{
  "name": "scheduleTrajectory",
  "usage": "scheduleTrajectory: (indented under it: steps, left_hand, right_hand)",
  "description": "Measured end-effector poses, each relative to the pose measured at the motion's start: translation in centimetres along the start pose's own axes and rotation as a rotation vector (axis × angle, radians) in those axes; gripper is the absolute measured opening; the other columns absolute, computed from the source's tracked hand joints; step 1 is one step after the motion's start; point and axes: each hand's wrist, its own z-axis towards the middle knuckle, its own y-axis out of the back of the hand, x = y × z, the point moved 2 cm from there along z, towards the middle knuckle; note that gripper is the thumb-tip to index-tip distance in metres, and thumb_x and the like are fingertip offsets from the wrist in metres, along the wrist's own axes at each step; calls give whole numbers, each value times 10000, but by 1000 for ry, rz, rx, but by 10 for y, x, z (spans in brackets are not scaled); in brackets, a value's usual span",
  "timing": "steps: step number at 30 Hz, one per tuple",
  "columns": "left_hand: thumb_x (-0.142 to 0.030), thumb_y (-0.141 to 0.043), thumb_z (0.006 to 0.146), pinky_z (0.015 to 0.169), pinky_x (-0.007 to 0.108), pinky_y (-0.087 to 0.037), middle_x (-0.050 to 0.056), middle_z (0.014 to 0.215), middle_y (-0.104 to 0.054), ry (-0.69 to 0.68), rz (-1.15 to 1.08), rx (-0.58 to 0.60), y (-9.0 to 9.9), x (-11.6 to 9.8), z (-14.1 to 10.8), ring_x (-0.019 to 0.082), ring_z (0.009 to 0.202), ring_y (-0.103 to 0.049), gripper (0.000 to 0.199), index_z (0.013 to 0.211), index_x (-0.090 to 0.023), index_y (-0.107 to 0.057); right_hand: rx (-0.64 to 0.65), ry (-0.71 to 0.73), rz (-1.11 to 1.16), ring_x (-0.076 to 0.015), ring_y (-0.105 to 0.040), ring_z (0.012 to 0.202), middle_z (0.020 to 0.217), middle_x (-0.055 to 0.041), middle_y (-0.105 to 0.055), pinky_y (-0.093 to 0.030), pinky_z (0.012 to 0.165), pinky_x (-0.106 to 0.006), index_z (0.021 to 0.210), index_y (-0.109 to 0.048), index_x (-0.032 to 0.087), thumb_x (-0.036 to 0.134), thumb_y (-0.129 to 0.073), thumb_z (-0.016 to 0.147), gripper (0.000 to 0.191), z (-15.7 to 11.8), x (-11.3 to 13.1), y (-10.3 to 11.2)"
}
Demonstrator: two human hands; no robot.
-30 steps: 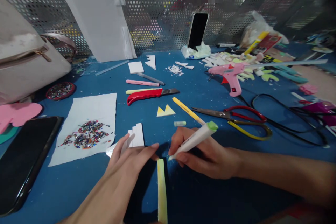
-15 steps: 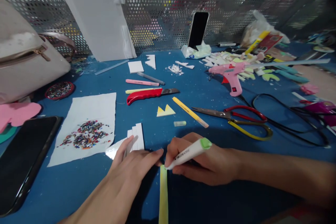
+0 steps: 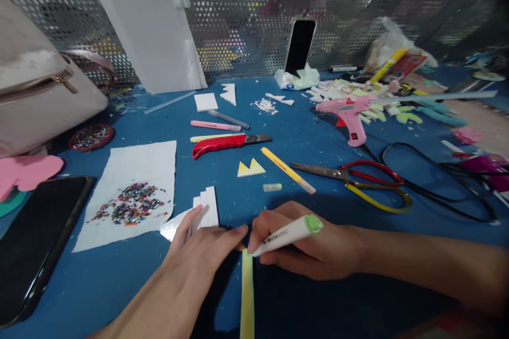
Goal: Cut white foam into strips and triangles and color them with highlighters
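Note:
My right hand (image 3: 306, 246) grips a white marker (image 3: 286, 235) with a pale green end cap, its tip at the top end of a narrow strip (image 3: 247, 291). The strip is yellow with a pale green upper end and runs down to the bottom edge of the view. My left hand (image 3: 199, 259) lies on the table with fingers spread, one fingertip beside the strip's upper end. Under and beyond it are white stepped pieces (image 3: 209, 212), partly hidden. A yellow zigzag piece (image 3: 251, 168) and a small pale cap (image 3: 272, 187) lie ahead of my hands.
Scissors (image 3: 342, 174), a red-handled knife (image 3: 222, 144), a yellow marker (image 3: 288, 169) and a pink marker (image 3: 216, 125) lie beyond my hands. A pink glue gun (image 3: 350, 111) is at right. Beads rest on white paper (image 3: 143, 161), with a phone (image 3: 43, 243) at left.
The marker in my right hand has tilted slightly, its capped end a little lower and further right. My left hand and the strip look still.

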Motion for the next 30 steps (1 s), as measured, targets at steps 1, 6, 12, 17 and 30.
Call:
scheduleTrajectory:
  steps: [1,6,12,17,30]
  left_hand:
    - [-518,-630,791,1142,592,-374,16,1325,-646,4,-5,5,0,0,0,359,1225,-628,794,1523,-357,-368]
    - [-544,-674,769,1141,606,-373,30,1356,-629,40,17,-9,1,-5,-1,376,1266,-595,845,1528,-342,-361]
    - [-381,-755,766,1160,652,-320,79,1385,-605,27,135,-58,4,-11,5,406,1374,-482,927,1548,-307,-261]
    - [-290,-732,808,1191,657,-259,105,1378,-606,-21,145,-69,4,-12,6,381,1370,-494,913,1542,-279,-189]
    - [-263,-720,832,1189,650,-270,114,1394,-596,11,176,-41,4,-12,8,368,1386,-478,901,1545,-273,-169]
  right_hand:
    - [-4,-1,-2,-130,-648,740,906,-63,-691,-486,657,-220,1049,-609,128,197,-545,1023,98,0,0,0]
    - [-1,-9,-10,-130,-642,729,916,-69,-695,-481,651,-223,1048,-616,124,198,-546,1020,105,0,0,0]
    - [-95,21,-63,-135,-632,752,944,-71,-689,-490,675,-241,1048,-601,145,221,-518,1035,113,-2,-3,1]
    - [-149,-9,-8,-123,-603,764,960,-69,-659,-489,683,-233,1014,-585,151,192,-501,1036,96,-1,-3,3]
    - [-119,-38,63,-123,-578,754,1000,-91,-665,-479,699,-243,1099,-604,127,282,-444,1082,224,0,-4,1]
